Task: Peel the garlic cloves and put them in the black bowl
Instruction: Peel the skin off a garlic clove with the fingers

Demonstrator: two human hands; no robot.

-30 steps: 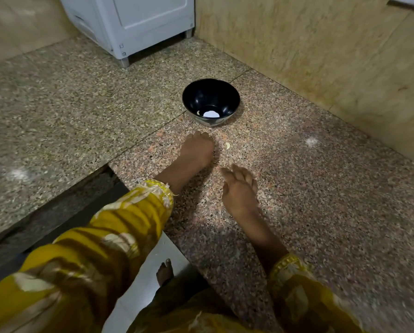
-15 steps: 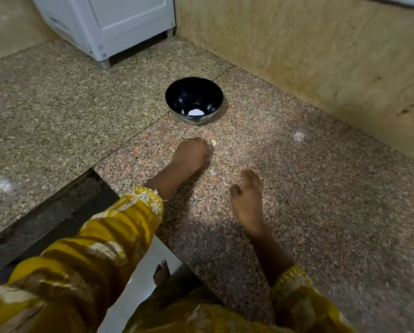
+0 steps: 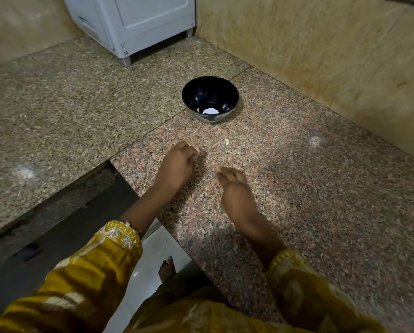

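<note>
Garlic clove (image 3: pixel 226 141): small pale piece on the granite counter (image 3: pixel 321 188), frame centre, between black bowl (image 3: pixel 210 98) and hands; peeled or not, can't tell. Bowl contents unclear: white patch at bottom may be glare. Left hand (image 3: pixel 177 168) curled knuckles-up, fingertips pinched at a pale bit, too small to ID; grip can't be confirmed. Right hand (image 3: pixel 237 191) blurred, fingers held together, extended, nothing seen in it. Hands apart. White appliance (image 3: pixel 138 20) upper left, cut off by frame top. Yellow sleeves (image 3: pixel 85 280) fill bottom edge.
</note>
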